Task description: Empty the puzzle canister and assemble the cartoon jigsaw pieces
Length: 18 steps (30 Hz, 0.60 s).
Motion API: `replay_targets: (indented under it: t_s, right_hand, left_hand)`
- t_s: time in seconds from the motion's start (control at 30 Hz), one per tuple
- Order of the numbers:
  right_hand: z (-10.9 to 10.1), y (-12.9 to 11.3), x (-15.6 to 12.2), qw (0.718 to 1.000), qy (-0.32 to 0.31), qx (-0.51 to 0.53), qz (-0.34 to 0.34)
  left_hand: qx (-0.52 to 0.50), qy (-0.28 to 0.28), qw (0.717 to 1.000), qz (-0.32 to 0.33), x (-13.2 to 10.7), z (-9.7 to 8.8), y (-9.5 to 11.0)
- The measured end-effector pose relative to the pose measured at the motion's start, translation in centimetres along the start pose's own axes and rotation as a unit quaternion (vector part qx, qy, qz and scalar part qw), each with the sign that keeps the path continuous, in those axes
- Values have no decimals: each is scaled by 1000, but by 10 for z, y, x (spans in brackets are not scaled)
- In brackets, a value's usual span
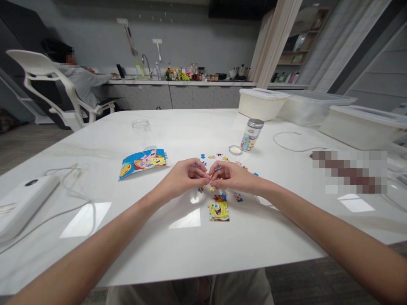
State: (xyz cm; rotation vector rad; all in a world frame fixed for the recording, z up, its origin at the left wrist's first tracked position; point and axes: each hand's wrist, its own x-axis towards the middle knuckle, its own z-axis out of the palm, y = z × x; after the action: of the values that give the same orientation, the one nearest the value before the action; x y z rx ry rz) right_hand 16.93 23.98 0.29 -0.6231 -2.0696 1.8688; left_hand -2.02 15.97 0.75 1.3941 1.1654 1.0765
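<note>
My left hand (186, 176) and my right hand (229, 176) meet fingertip to fingertip just above the white table (178, 237). Both are curled in a pinch around small jigsaw pieces (210, 181) that I can barely make out. Just below them lies a joined patch of puzzle (218, 209) with a yellow cartoon figure. Loose puzzle pieces (219, 157) are scattered beyond the hands. A colourful reference picture card (143, 162) lies to the left.
A clear puzzle jar (252, 134) with a grey cap stands behind, beside a small round lid (235, 149). Plastic storage bins (263, 103) line the right side. A white device (22, 201) with cables lies left. Another person (79, 80) sits at the far counter.
</note>
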Motion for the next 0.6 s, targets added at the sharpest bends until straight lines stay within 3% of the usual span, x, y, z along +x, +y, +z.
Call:
replay_targets:
  t_s: [0.33, 0.47, 0.6]
  right_hand:
    - [1, -7, -3, 995, -21, -101, -8]
    - [-1, -4, -4, 992, -24, -123, 3]
    - [-2, -3, -4, 977, -7, -212, -22]
  left_hand:
    - [23, -100, 994, -27, -1, -5, -5]
    - [67, -96, 993, -18, -2, -3, -7]
    - [162, -85, 983, -6, -6, -2, -1]
